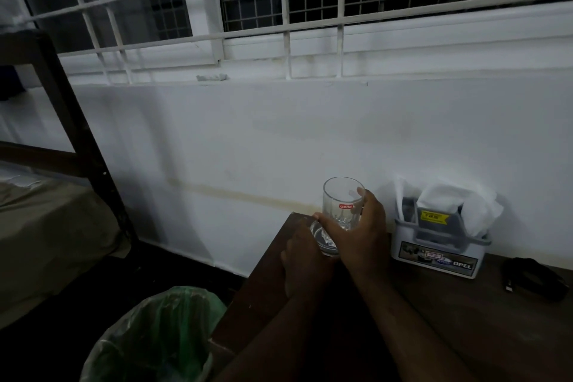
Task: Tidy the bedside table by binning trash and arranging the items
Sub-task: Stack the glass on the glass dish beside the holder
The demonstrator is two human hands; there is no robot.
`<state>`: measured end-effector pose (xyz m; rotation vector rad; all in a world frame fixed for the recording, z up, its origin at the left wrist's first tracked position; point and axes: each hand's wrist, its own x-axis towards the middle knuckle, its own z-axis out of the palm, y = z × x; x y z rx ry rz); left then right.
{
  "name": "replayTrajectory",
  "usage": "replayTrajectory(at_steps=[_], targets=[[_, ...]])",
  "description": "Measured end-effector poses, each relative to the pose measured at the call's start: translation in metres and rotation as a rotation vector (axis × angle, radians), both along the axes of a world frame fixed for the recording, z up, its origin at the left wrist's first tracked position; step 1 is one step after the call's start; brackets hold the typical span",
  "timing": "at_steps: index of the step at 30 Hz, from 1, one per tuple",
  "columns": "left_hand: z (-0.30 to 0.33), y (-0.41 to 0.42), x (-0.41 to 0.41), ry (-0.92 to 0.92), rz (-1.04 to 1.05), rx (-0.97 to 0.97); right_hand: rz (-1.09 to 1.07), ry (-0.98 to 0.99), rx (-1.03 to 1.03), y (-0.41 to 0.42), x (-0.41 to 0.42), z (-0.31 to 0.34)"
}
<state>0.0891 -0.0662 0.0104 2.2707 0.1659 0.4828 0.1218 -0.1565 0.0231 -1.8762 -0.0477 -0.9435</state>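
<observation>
A clear tumbler (340, 198) with a red "cello" sticker stands upright at the far left corner of the dark wooden bedside table (459, 326); my right hand (359, 236) is wrapped around it from the right. Just below and left of it a second clear glass (322, 240) shows between my hands, and my left hand (302, 263) grips it from the left. How that lower glass rests is partly hidden by my fingers. A bin with a green liner (161, 335) stands on the floor left of the table.
A white caddy (434, 260) stuffed with white tissues and a yellow-labelled pack sits against the wall to the right of the glasses. A black cable or strap (533, 279) lies at the table's right. A dark bed frame (80, 139) and mattress are on the left.
</observation>
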Motion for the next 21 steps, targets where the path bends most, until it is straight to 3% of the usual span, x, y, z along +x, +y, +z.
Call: replayTrajectory(at_steps=[9,21], targets=[[0.002,-0.001,0.001,-0.006,0.008,-0.035,-0.055,0.038,-0.072,0.010,0.003,0.007],[-0.003,-0.002,0.006,0.085,0.025,0.082,-0.070,0.113,-0.074,0.010,0.006,0.001]])
